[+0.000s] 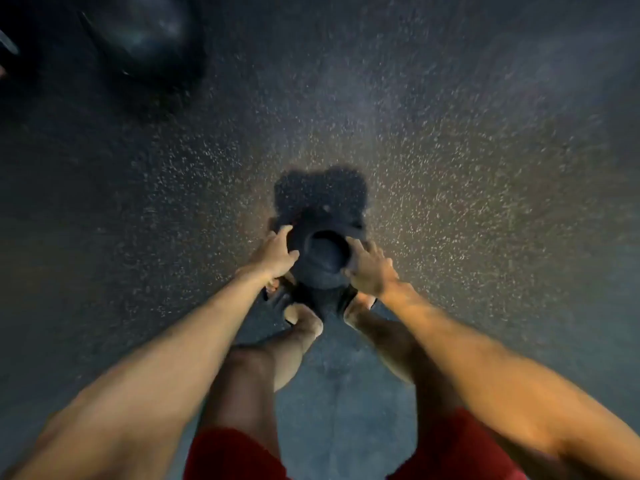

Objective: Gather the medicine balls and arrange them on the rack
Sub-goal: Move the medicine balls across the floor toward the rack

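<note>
Two hands, ours, hold one dark medicine ball (322,259) in the view from our head. Our left hand (277,254) curls round the ball's left side. Our right hand (370,268) curls round its right side. The hands are apart, with the ball between them. We cannot tell if the ball sits on the speckled floor (485,168) or hangs just above it. Our feet (301,318) are just behind the ball. A shadow (318,192) lies just past it. A blurry second ball (149,29) is far past it, to the left.
</note>
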`<state>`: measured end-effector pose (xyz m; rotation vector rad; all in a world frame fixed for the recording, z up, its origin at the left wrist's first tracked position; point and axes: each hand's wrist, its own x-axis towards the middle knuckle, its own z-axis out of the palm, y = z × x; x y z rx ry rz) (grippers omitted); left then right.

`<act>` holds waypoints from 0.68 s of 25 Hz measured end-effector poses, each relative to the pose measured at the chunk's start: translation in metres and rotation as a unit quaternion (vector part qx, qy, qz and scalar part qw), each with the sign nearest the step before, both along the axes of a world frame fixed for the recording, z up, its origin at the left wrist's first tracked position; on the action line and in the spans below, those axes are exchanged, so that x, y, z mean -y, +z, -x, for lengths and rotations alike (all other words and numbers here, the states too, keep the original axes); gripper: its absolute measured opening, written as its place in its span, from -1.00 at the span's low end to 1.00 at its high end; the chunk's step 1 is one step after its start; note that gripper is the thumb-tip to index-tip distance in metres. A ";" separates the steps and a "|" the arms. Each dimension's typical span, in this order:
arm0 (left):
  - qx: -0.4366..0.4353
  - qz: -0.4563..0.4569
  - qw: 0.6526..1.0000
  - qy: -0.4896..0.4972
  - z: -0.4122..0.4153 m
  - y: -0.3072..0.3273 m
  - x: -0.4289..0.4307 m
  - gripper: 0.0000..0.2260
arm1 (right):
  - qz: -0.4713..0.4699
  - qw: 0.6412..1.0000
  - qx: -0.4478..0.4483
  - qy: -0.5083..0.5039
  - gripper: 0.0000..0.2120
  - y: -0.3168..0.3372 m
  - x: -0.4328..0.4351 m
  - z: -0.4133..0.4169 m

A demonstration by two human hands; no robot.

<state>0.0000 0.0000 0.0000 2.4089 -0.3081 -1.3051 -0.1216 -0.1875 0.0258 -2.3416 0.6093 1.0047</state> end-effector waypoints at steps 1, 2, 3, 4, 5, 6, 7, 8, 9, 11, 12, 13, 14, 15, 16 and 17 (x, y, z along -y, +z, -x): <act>-0.020 -0.005 1.000 0.001 0.005 -0.023 0.004 -0.37 | 0.017 0.999 -0.030 0.009 -0.20 -0.026 0.003 0.005; -0.022 -0.018 1.000 0.002 0.009 -0.051 0.006 -0.32 | 0.034 0.998 -0.050 0.023 -0.11 -0.054 0.005 0.009; -0.020 -0.041 0.999 -0.008 0.014 -0.074 0.008 -0.29 | 0.041 0.996 -0.072 0.041 -0.03 -0.080 0.006 0.017; -0.012 -0.060 0.998 -0.029 0.021 -0.092 0.010 -0.25 | 0.041 0.994 -0.086 0.059 0.05 -0.101 0.005 0.026; 0.002 -0.072 0.996 -0.045 0.026 -0.113 0.013 -0.23 | 0.042 0.993 -0.084 0.076 0.13 -0.126 0.001 0.033; 0.012 -0.076 0.996 -0.052 0.029 -0.132 0.015 -0.22 | 0.055 0.992 -0.067 0.089 0.17 -0.147 -0.007 0.040; 0.020 -0.071 0.996 -0.057 0.032 -0.148 0.017 -0.22 | 0.081 0.991 -0.044 0.102 0.19 -0.163 -0.014 0.048; 0.026 -0.056 0.997 -0.054 0.032 -0.159 0.019 -0.22 | 0.104 0.990 -0.010 0.097 0.18 -0.175 -0.019 0.053; 0.031 -0.043 0.997 -0.052 0.033 -0.167 0.019 -0.24 | 0.123 0.988 0.008 0.089 0.16 -0.183 -0.024 0.056; 0.029 -0.003 0.999 -0.029 0.027 -0.179 0.015 -0.27 | 0.111 0.991 0.046 0.063 0.11 -0.194 -0.027 0.056; 0.025 0.021 0.999 -0.015 0.021 -0.182 0.011 -0.29 | 0.099 0.991 0.074 0.060 0.09 -0.196 -0.026 0.053; 0.022 0.042 0.999 0.001 0.013 -0.185 0.005 -0.32 | 0.085 0.989 0.103 0.058 0.05 -0.198 -0.025 0.047; 0.025 0.059 0.998 0.023 0.004 -0.186 0.003 -0.36 | 0.065 0.988 0.133 0.049 0.01 -0.198 -0.022 0.041; 0.036 0.072 0.995 0.054 -0.007 -0.187 0.004 -0.40 | 0.043 0.985 0.159 0.042 -0.03 -0.196 -0.018 0.030; 0.047 0.077 0.992 0.091 -0.019 -0.187 0.007 -0.44 | 0.025 0.983 0.181 0.038 -0.04 -0.194 -0.011 0.016; 0.054 0.076 0.988 0.125 -0.031 -0.187 0.013 -0.46 | 0.016 0.980 0.195 0.039 -0.04 -0.194 -0.003 -0.001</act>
